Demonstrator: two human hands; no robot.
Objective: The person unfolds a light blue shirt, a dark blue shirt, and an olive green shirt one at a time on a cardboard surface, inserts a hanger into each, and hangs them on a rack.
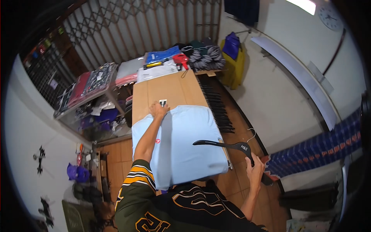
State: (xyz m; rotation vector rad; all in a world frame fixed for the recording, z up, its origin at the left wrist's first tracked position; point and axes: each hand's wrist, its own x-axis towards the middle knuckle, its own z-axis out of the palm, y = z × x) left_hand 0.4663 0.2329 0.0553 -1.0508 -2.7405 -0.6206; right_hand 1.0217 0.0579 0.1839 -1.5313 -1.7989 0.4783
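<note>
A light blue T-shirt [189, 143] lies spread on a cardboard-topped table, its collar pointing away from me. It has a small red round mark on its front. My left hand [157, 110] is at the collar, fingers bent against a small black-and-white tag [163, 103]. Off the table's right side, my right hand [255, 169] grips a black M&S clothes hanger [244, 147] by one arm. The hanger's other arm reaches over the shirt's right part, and its metal hook points up and right.
Bare cardboard [166, 87] shows beyond the collar. Behind it are a red tagging gun [180, 59], a yellow cutter [153, 65] and folded clothes in bags. Black hangers [216, 104] line the table's right side. A glass cabinet [110, 92] stands left; a blue patterned cloth [313, 150] juts in from the right.
</note>
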